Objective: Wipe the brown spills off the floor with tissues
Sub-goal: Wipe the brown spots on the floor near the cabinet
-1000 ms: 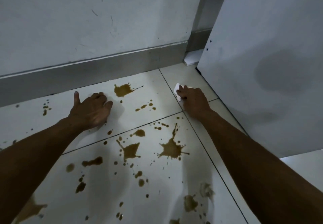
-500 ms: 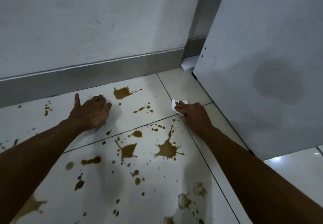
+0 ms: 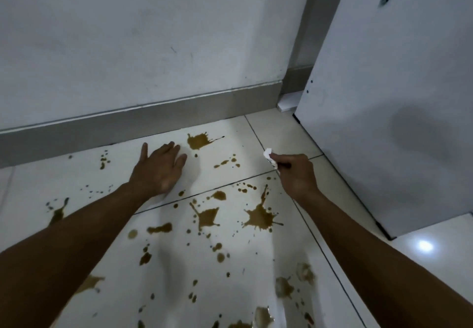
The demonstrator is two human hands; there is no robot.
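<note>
My left hand (image 3: 160,167) lies flat on the floor (image 3: 76,174), palm down, fingers spread and slightly curled at the tips, holding nothing. It rests on the far tile, just short of the grey skirting board (image 3: 128,122) that runs along the white wall (image 3: 140,33).

My right hand (image 3: 294,171) is closed into a loose fist around a small crumpled white tissue (image 3: 268,156); a corner of it sticks out past my knuckles, towards the wall. The fist sits over the grout line where the tiles meet, near the lower edge of a white panel (image 3: 384,110) that stands upright on my right. Whether the tissue touches the floor I cannot tell.

The brown spills are all over the tiles between and below my arms. One splash (image 3: 198,141) lies just beyond my left fingertips, close to the skirting. A few small drops (image 3: 225,163) sit between my two hands. Two larger star-shaped splashes lie nearer me, one (image 3: 206,216) below my left hand and one (image 3: 259,216) below my right wrist. Smaller blots are scattered around them, and more lie to the left of my left forearm (image 3: 57,213). Near the bottom edge the marks (image 3: 284,286) look paler and smeared.

No container is in view; the liquid lies only on the bare floor.
</note>
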